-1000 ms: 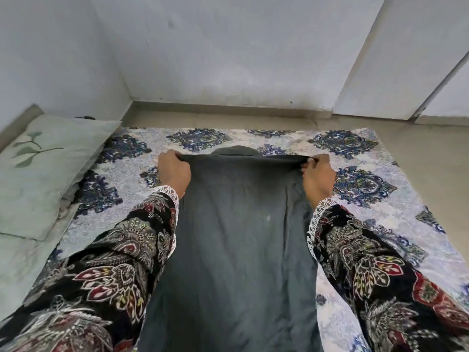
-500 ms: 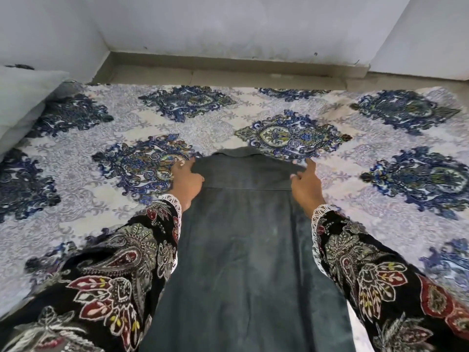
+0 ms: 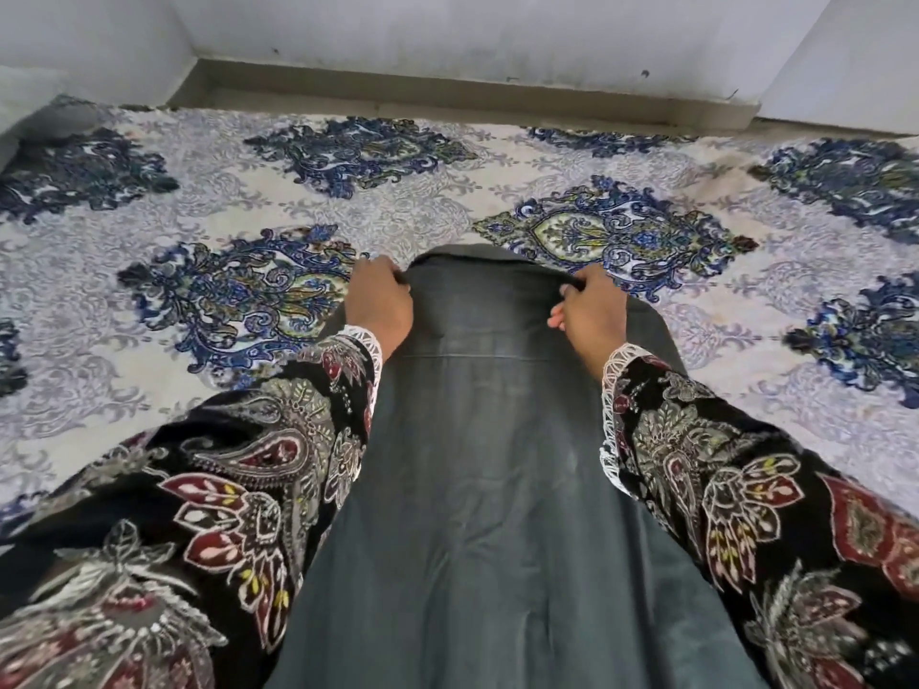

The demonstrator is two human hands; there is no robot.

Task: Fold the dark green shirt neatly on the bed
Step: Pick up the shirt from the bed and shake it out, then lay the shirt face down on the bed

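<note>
the dark green shirt is lying lengthwise on the patterned bedsheet, running from the near edge away toward the wall. the left hand is gripping its far left corner, the right hand is pinching the far right corner, seemingly lifting the cloth slightly

A dark green shirt of matt, soft woven cloth, faintly creased with a stitched seam across it. The bed wears a matt printed cotton-like sheet, slightly wrinkled. Sleeves are dark printed fabric edged with white lace. The wall is matt painted plaster, scuffed.
</note>
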